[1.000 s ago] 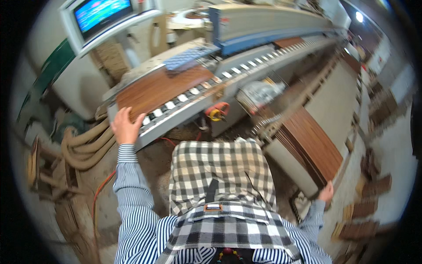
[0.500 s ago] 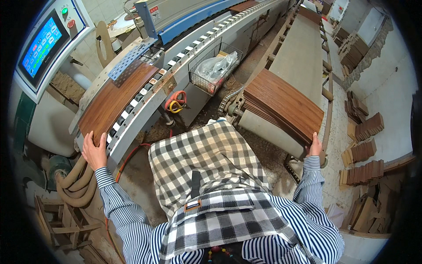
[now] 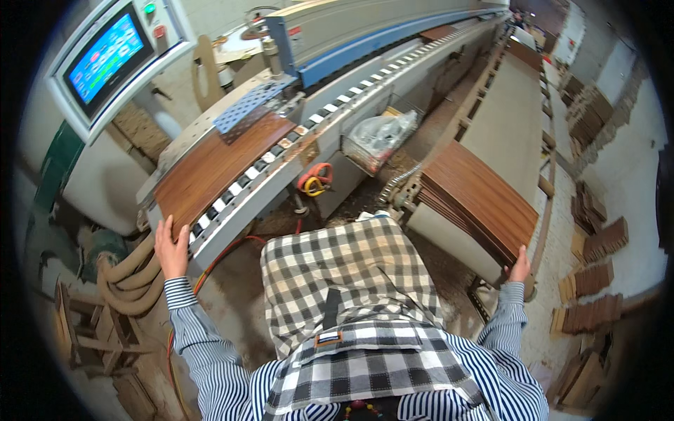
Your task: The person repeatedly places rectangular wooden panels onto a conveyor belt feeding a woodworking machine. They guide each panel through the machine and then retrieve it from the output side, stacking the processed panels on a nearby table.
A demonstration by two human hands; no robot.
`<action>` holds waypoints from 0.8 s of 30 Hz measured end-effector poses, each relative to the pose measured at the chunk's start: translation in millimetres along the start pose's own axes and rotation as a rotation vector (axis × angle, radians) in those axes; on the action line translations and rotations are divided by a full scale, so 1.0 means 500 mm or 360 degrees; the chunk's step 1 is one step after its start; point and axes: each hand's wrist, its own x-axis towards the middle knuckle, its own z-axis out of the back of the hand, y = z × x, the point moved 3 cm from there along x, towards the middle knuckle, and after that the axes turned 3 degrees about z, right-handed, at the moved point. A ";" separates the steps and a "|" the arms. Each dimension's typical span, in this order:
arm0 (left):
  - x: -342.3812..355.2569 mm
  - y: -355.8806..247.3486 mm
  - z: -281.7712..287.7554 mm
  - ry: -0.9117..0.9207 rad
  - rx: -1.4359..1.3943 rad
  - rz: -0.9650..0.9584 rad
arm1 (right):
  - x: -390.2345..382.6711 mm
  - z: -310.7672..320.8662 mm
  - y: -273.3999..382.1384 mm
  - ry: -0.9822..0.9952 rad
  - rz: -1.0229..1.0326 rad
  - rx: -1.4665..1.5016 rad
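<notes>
A brown wood-grain plank (image 3: 217,168) lies on the machine's infeed beside a row of black and white rollers, its far end partly under a blue perforated plate (image 3: 253,105). My left hand (image 3: 170,251) is at the plank's near end, fingers upright and apart, fingertips at its edge. To the right, a stack of similar planks (image 3: 481,193) rests on a belt conveyor. My right hand (image 3: 518,265) grips the near right corner of the stack's top plank; some of its fingers are hidden.
A control panel with a lit screen (image 3: 109,59) stands at the upper left. Between machine and conveyor hang a wire basket with a plastic bag (image 3: 379,137) and red and yellow coiled tubing (image 3: 314,180). More plank stacks (image 3: 588,312) stand along the right wall.
The whole view has shifted, with the scene now lower and further right. My left fingers overlap the plank's near end less than before. My right hand stays at the stack's corner.
</notes>
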 end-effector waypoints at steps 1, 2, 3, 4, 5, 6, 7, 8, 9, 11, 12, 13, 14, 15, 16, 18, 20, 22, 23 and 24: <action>-0.003 0.002 -0.002 0.0007 -0.0032 0.0003 | -0.007 0.000 0.009 0.0002 0.0019 0.0038; -0.008 -0.006 -0.001 -0.0013 -0.0005 0.0057 | -0.009 0.000 0.013 0.0003 0.0033 0.0075; -0.010 -0.002 0.000 -0.0021 0.0000 0.0076 | -0.002 0.000 0.009 0.0000 0.0031 0.0037; -0.010 -0.006 0.002 -0.0022 0.0002 0.0085 | 0.000 0.004 0.007 -0.0008 0.0027 -0.0009; -0.011 -0.011 0.005 -0.0007 0.0019 0.0114 | 0.000 0.004 0.006 0.0010 0.0013 -0.0002; -0.014 -0.019 0.009 0.0005 0.0040 0.0142 | 0.001 0.002 0.007 0.0026 0.0000 0.0005; -0.015 -0.029 0.014 0.0019 0.0062 0.0162 | -0.002 0.003 0.008 0.0016 0.0000 -0.0014; -0.014 -0.032 0.019 0.0035 0.0083 0.0181 | -0.004 0.003 0.009 0.0004 0.0001 -0.0033; -0.012 -0.026 0.014 0.0040 0.0100 0.0190 | -0.006 0.004 0.010 -0.0010 0.0002 -0.0053; -0.009 -0.035 0.020 0.0073 0.0127 0.0203 | -0.007 0.003 0.011 -0.0007 -0.0036 -0.0036; -0.009 -0.039 0.021 0.0091 0.0140 0.0208 | -0.006 0.003 0.008 -0.0008 -0.0055 -0.0028; -0.009 -0.041 0.021 0.0087 0.0145 0.0203 | 0.003 0.006 0.001 0.0017 -0.0064 -0.0031; -0.007 -0.043 0.020 0.0086 0.0152 0.0199 | 0.010 0.009 -0.005 0.0010 -0.0058 -0.0034; -0.005 -0.046 0.018 0.0085 0.0158 0.0195 | 0.016 0.012 -0.011 0.0001 -0.0052 -0.0036; -0.004 -0.049 0.017 0.0084 0.0168 0.0194 | 0.013 0.009 -0.010 -0.0004 -0.0047 -0.0041; 0.001 -0.058 0.014 0.0092 0.0172 0.0183 | 0.005 0.005 -0.003 0.0028 -0.0039 -0.0044; 0.008 -0.069 0.003 0.0101 0.0177 0.0162 | 0.006 0.007 -0.003 0.0038 -0.0015 -0.0094; 0.013 -0.090 -0.007 0.0116 0.0174 0.0159 | 0.030 0.017 -0.019 0.0032 0.0021 -0.0188; 0.017 -0.099 -0.015 0.0116 0.0166 0.0155 | 0.042 0.022 -0.026 0.0052 0.0147 -0.0198; 0.021 -0.111 -0.023 0.0116 0.0157 0.0150 | 0.055 0.027 -0.033 0.0072 0.0273 -0.0207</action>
